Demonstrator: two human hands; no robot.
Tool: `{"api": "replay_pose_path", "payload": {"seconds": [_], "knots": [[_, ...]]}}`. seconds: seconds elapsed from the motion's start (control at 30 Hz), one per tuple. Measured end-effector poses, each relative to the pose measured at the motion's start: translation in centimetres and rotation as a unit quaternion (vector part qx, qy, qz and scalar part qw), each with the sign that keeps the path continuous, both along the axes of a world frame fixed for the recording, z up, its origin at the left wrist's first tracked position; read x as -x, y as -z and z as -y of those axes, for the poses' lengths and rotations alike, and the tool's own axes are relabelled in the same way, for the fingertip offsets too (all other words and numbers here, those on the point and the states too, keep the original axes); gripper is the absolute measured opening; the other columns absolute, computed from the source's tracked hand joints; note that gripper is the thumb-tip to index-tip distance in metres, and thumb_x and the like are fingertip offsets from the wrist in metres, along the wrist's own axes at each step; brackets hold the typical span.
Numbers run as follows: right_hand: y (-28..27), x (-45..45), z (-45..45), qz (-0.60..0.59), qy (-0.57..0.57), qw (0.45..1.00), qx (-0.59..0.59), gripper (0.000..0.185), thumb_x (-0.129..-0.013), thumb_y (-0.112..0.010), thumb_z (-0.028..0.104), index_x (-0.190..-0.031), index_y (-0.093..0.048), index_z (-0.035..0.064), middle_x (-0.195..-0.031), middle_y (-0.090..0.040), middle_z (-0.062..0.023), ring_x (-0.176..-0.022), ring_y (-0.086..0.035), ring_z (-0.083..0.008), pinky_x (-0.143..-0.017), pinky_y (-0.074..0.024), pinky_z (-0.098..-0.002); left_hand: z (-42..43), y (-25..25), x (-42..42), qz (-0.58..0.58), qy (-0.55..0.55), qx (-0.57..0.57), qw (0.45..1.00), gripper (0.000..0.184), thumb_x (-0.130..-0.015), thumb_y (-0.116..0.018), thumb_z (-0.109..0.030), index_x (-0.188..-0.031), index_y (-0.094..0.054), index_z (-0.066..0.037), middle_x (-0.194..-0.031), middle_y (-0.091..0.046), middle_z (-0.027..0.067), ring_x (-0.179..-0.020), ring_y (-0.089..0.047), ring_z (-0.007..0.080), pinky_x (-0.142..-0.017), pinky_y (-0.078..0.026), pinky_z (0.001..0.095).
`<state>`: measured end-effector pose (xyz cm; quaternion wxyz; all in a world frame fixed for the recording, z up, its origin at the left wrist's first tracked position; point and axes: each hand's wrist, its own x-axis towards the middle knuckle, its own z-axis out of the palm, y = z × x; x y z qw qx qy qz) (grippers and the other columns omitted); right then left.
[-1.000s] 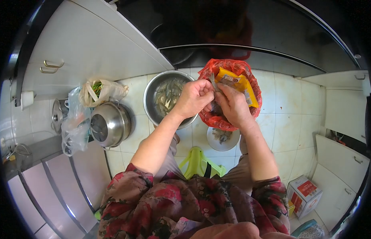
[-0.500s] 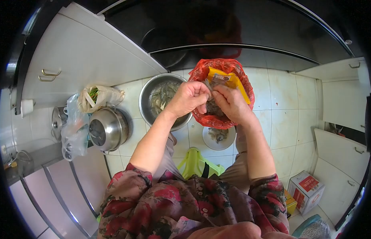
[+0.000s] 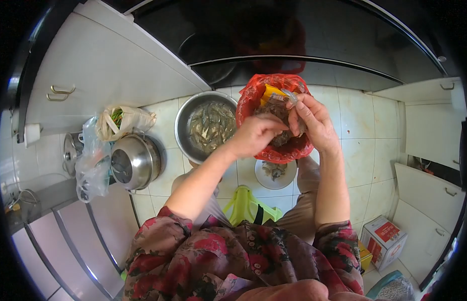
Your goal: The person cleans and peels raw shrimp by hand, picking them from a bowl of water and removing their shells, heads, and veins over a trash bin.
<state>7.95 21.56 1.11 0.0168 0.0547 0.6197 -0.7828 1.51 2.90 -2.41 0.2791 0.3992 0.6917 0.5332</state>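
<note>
A small grey shrimp is pinched in the fingers of my right hand, over the right side of a bin lined with a red plastic bag. My left hand is over the bin's left side, its fingers bent and blurred; whether they hold anything cannot be made out. Inside the bag lie a yellow packet and a heap of greyish scraps. Left of the bin, a metal basin holds several shrimp in water. Below the bin, a white plate bears some shrimp pieces.
A green stool stands between the knees. To the left are a steel pot, a beige bag of greens and a clear plastic bag. A red and white box stands at the lower right, by the cabinets.
My hands have moved apart. The right one has risen to the right with the shrimp; the left one has dropped lower over the bin. More of the basin's contents shows.
</note>
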Motion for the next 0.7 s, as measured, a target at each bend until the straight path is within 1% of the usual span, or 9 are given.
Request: {"api": "replay_pose_path", "payload": {"seconds": [0.07,0.1,0.17,0.27,0.33,0.4,0.43,0.53,0.7], "knots": [[0.2,0.0,0.2,-0.001,-0.013,1.000,0.001,0.024,-0.101,-0.043,0.023,-0.099,-0.056,0.0025,-0.065,-0.055,-0.0008,-0.056,-0.048,-0.0074,-0.053,-0.0392,-0.0214,-1.0,0.2,-1.3,-0.117,-0.052,-0.046,0.991,0.020,-0.085,-0.054,-0.003,-0.102,-0.066,0.000,-0.109,-0.063,0.0130,-0.105,-0.061,0.0257,-0.088,-0.048,0.0325],[0.3,0.1,0.3,0.002,-0.012,1.000,0.004,0.024,-0.101,-0.043,0.022,-0.098,-0.056,0.0022,-0.066,-0.056,-0.0020,-0.055,-0.048,-0.0079,-0.053,-0.0397,-0.0213,-1.0,0.2,-1.1,-0.116,-0.052,-0.046,0.991,0.020,-0.085,-0.054,-0.003,-0.102,-0.066,0.000,-0.109,-0.063,0.0130,-0.105,-0.061,0.0257,-0.088,-0.048,0.0325],[0.3,0.1,0.4,0.006,-0.009,1.000,0.007,0.024,-0.101,-0.043,0.021,-0.098,-0.056,0.0020,-0.067,-0.057,-0.0032,-0.055,-0.048,-0.0085,-0.053,-0.0401,-0.0212,-1.0,0.3,-0.5,-0.226,-0.110,-0.035,0.967,0.017,-0.086,-0.058,-0.007,-0.100,-0.066,0.000,-0.113,-0.062,0.0141,-0.094,-0.064,0.0273,-0.082,-0.051,0.0322],[0.2,0.3,0.5,0.042,0.014,0.999,-0.029,0.025,-0.099,-0.047,0.022,-0.094,-0.059,0.0006,-0.069,-0.062,-0.0043,-0.056,-0.050,-0.0070,-0.054,-0.0414,-0.0210,-0.2,0.3,0.0,-0.126,-0.104,0.038,0.986,0.018,-0.086,-0.062,-0.014,-0.099,-0.067,-0.002,-0.110,-0.063,0.0124,-0.083,-0.066,0.0302,-0.076,-0.053,0.0358],[0.2,0.3,0.6,0.072,0.050,0.995,-0.039,0.024,-0.097,-0.050,0.020,-0.090,-0.061,0.0001,-0.069,-0.063,-0.0048,-0.055,-0.049,-0.0064,-0.051,-0.0409,-0.0209,-0.4,-0.7,-0.5,-0.155,-0.137,0.031,0.978,0.022,-0.085,-0.064,-0.015,-0.104,-0.065,-0.004,-0.112,-0.061,0.0118,-0.076,-0.066,0.0291,-0.073,-0.055,0.0341],[0.3,0.4,0.7,0.084,0.049,0.993,-0.070,0.024,-0.097,-0.051,0.020,-0.089,-0.061,0.0000,-0.068,-0.062,-0.0042,-0.054,-0.049,-0.0061,-0.051,-0.0405,-0.0207,-0.9,-1.8,-1.3,-0.129,-0.289,-0.070,0.946,0.024,-0.084,-0.065,-0.013,-0.107,-0.065,-0.005,-0.107,-0.063,0.0110,-0.080,-0.066,0.0278,-0.073,-0.055,0.0331],[0.3,0.4,0.8,0.096,0.048,0.989,-0.101,0.023,-0.096,-0.051,0.019,-0.088,-0.062,-0.0001,-0.066,-0.062,-0.0037,-0.054,-0.049,-0.0058,-0.050,-0.0401,-0.0206,-0.9,-1.1,-0.6,-0.255,-0.275,-0.067,0.925,0.026,-0.084,-0.064,-0.010,-0.110,-0.063,-0.005,-0.107,-0.063,0.0106,-0.087,-0.065,0.0266,-0.074,-0.055,0.0332],[0.6,0.3,1.5,0.083,-0.004,0.981,-0.177,0.023,-0.095,-0.052,0.018,-0.086,-0.063,0.0003,-0.064,-0.061,-0.0020,-0.053,-0.050,-0.0060,-0.049,-0.0393,-0.0222,-0.5,-0.5,-0.2,-0.307,-0.191,0.015,0.932,0.028,-0.084,-0.063,-0.006,-0.112,-0.064,-0.005,-0.107,-0.064,0.0121,-0.091,-0.065,0.0269,-0.075,-0.055,0.0337],[0.5,0.3,2.1,0.063,-0.007,0.956,-0.288,0.019,-0.090,-0.054,0.013,-0.081,-0.063,-0.0021,-0.063,-0.062,-0.0085,-0.056,-0.058,-0.0171,-0.054,-0.0451,-0.0318,0.0,-0.1,0.2,-0.363,-0.148,0.026,0.920,0.024,-0.084,-0.062,-0.006,-0.108,-0.064,-0.003,-0.107,-0.064,0.0108,-0.090,-0.065,0.0282,-0.075,-0.056,0.0350]]}}
